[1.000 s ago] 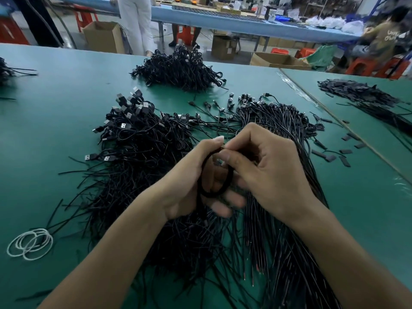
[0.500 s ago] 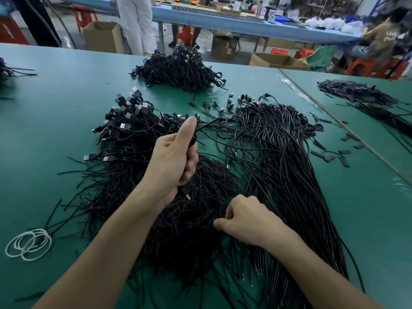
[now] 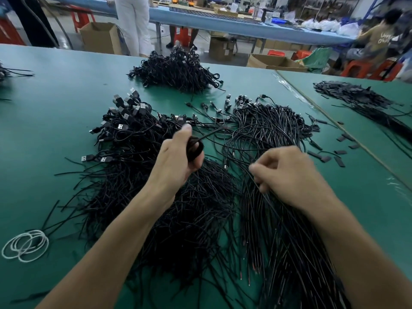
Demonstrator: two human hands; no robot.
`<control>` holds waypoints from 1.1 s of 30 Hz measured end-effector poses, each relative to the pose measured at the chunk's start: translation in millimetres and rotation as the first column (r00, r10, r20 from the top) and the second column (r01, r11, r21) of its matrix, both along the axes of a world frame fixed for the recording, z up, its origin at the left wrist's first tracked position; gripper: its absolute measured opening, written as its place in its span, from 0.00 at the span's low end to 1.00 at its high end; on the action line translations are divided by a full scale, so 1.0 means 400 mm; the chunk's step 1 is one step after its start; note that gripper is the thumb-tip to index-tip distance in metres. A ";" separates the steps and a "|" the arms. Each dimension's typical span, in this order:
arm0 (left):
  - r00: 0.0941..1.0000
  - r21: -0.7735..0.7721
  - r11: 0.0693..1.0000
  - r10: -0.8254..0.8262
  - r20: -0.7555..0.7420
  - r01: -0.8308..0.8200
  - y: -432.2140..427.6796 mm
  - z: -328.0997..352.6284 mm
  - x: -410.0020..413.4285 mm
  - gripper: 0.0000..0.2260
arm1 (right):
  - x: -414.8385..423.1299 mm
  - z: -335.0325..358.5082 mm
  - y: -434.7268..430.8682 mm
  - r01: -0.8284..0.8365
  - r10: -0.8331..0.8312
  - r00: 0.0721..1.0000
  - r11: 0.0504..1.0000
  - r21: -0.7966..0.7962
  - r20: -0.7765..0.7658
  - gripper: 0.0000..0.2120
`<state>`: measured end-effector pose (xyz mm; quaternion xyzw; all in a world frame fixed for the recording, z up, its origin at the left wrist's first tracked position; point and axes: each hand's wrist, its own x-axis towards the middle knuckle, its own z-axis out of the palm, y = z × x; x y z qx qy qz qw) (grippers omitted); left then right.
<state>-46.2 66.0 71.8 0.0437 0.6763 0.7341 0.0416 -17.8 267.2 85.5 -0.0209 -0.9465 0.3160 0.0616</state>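
Left hand (image 3: 178, 161) grips a coiled black cable (image 3: 195, 147); right hand (image 3: 287, 175) pinches loose cables (image 3: 263, 197).

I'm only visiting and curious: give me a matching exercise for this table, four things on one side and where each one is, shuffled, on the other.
Things
1. coiled black cable
2. loose black cable
3. white loops
4. heap of bundled cables

Places
A. near left part of the green table
B. pinched by the right hand
C. far middle of the table
D. gripped in the left hand

Pairs: 1-D; 2-B; 3-A; 4-C
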 end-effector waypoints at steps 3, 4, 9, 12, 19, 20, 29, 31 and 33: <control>0.988 -0.042 0.992 -0.121 -0.092 0.117 0.010 0.003 0.018 0.26 | 0.004 0.010 -0.035 -0.077 0.019 0.968 0.971 -0.228 -0.249 0.01; 0.983 -0.038 0.988 -0.151 -0.108 0.148 0.013 0.002 0.022 0.24 | 0.006 0.012 -0.050 -0.111 0.023 0.958 0.950 -0.293 -0.287 0.01; 0.968 0.171 0.956 -0.216 -0.129 0.237 0.028 0.011 0.030 0.07 | 0.025 0.017 -0.110 -0.307 0.199 0.926 0.891 -0.334 -0.321 0.06; 0.964 0.160 0.963 -0.186 -0.191 0.218 0.028 0.008 0.031 0.15 | 0.033 0.027 -0.115 -0.347 0.269 0.918 0.901 -0.260 -0.293 0.11; 0.981 0.174 0.981 -0.050 -0.187 0.083 0.031 -0.010 0.023 0.26 | 0.058 0.050 -0.126 -0.240 0.159 0.921 0.951 -0.194 -0.356 0.07; 0.982 0.164 0.984 -0.039 -0.186 0.070 0.031 -0.012 0.021 0.27 | 0.059 0.047 -0.130 -0.213 0.129 0.921 0.957 -0.196 -0.368 0.06; 0.987 0.117 0.993 0.020 -0.162 -0.001 0.029 -0.034 0.011 0.29 | 0.086 0.020 -0.169 -0.205 0.448 0.794 0.834 0.512 -0.411 0.04; 0.987 0.043 0.995 -0.078 -0.138 0.085 0.025 -0.048 0.004 0.29 | 0.080 0.037 -0.160 -0.213 0.563 0.737 0.719 0.662 -0.374 0.03; 0.970 0.007 0.970 -0.242 -0.016 0.242 0.018 -0.054 0.004 0.24 | 0.072 0.062 -0.149 -0.242 0.665 0.679 0.603 0.760 -0.311 0.04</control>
